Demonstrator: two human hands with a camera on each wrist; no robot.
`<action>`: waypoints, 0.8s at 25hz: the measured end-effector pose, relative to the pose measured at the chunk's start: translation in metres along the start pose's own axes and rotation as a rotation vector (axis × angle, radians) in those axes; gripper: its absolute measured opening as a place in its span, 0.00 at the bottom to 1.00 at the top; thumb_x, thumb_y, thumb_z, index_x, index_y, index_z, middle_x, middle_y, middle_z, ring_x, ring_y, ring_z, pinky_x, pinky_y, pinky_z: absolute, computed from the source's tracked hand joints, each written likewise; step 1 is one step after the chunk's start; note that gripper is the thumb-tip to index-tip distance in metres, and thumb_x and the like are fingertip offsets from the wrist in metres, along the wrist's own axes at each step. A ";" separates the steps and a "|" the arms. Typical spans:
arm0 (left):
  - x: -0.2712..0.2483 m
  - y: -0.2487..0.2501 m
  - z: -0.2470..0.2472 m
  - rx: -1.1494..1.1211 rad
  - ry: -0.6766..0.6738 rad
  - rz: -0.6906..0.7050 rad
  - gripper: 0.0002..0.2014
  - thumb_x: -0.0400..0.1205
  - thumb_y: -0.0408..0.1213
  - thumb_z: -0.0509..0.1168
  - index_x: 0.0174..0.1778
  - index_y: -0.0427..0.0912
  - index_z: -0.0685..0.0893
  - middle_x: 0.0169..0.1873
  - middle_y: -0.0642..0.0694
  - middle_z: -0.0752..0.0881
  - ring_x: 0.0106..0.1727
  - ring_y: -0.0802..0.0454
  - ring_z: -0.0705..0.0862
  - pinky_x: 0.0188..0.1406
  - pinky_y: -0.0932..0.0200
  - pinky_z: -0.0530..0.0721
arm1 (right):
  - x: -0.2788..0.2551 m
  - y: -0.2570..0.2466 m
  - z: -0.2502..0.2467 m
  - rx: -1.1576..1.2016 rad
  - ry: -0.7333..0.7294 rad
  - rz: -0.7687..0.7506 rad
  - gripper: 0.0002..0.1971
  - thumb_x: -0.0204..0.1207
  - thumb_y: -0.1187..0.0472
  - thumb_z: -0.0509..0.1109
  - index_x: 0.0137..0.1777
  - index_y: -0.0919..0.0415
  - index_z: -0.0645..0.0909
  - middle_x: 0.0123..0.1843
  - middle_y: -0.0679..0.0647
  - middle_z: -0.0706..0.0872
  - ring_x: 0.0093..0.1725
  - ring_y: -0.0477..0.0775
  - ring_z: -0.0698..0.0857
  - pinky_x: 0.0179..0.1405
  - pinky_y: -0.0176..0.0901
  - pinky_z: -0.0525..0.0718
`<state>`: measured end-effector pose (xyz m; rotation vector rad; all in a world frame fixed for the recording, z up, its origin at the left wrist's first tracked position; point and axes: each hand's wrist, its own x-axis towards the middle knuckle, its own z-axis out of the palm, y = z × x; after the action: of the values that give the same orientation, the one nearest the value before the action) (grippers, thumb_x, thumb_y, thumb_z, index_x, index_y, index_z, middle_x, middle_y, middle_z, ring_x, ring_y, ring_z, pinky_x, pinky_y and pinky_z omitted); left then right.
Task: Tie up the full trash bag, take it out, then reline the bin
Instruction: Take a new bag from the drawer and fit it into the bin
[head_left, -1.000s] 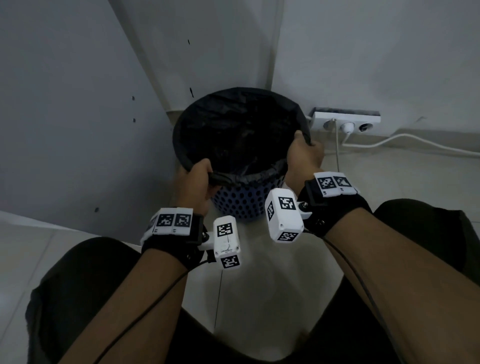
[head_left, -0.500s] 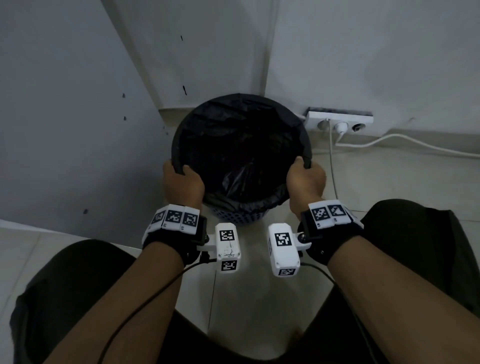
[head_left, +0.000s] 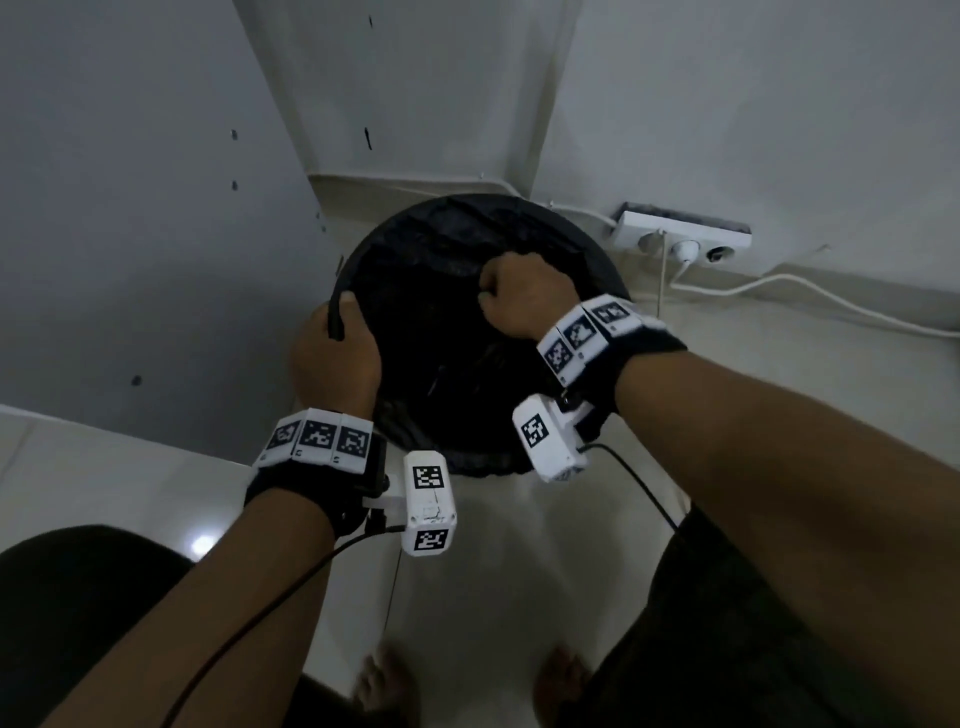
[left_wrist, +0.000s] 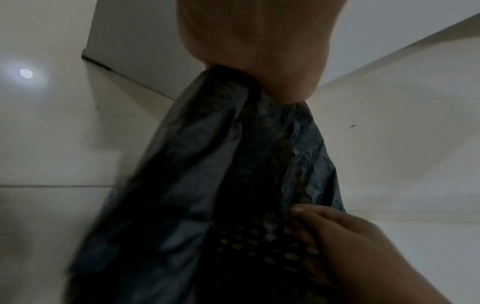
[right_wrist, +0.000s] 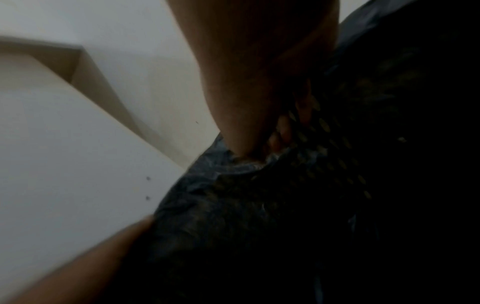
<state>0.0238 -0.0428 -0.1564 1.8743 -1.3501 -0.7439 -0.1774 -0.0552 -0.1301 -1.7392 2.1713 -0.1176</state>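
From above I see the round bin lined with a black trash bag (head_left: 441, 364). My left hand (head_left: 340, 327) grips the bag-covered rim on the left, thumb over the edge. My right hand (head_left: 511, 291) reaches across the bin's mouth and is clenched on a fold of the bag near the far side. In the left wrist view the bag (left_wrist: 207, 164) hangs over the bin's perforated wall (left_wrist: 259, 246), with my fingers (left_wrist: 324, 226) against it. The right wrist view is blurred and shows the bag (right_wrist: 233, 216) bunched under my hand. The bag's contents are hidden.
The bin stands in a corner between a grey panel (head_left: 130, 234) on the left and white walls. A white power strip (head_left: 680, 239) with plugs and a white cable (head_left: 810, 291) lie on the floor at the right. My bare feet (head_left: 384, 680) are near the bin.
My head has moved closer over the bin. My right hand left the right rim and moved across the mouth to clench the bag. My left hand stays on the left rim.
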 end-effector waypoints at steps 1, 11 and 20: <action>0.002 -0.004 -0.005 0.017 -0.009 0.032 0.23 0.89 0.50 0.53 0.52 0.37 0.87 0.46 0.45 0.87 0.48 0.48 0.83 0.47 0.61 0.73 | 0.011 0.004 0.008 -0.088 -0.170 -0.038 0.15 0.76 0.53 0.70 0.61 0.55 0.85 0.62 0.58 0.87 0.60 0.64 0.86 0.54 0.48 0.83; -0.002 -0.023 -0.018 0.020 -0.092 0.090 0.23 0.88 0.53 0.55 0.34 0.41 0.80 0.34 0.46 0.86 0.37 0.49 0.82 0.40 0.58 0.76 | 0.029 0.006 0.099 -0.412 -0.256 -0.224 0.51 0.66 0.22 0.66 0.83 0.52 0.64 0.82 0.60 0.69 0.79 0.64 0.69 0.77 0.59 0.65; -0.008 -0.024 -0.018 -0.017 -0.121 0.113 0.22 0.87 0.52 0.58 0.35 0.41 0.82 0.32 0.46 0.87 0.37 0.53 0.85 0.39 0.60 0.79 | 0.040 -0.031 0.125 0.093 -0.713 -0.034 0.52 0.67 0.38 0.80 0.86 0.58 0.61 0.83 0.59 0.68 0.83 0.64 0.66 0.81 0.56 0.64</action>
<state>0.0493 -0.0266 -0.1646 1.7472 -1.5073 -0.8196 -0.1157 -0.0819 -0.2473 -1.4626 1.5843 0.3383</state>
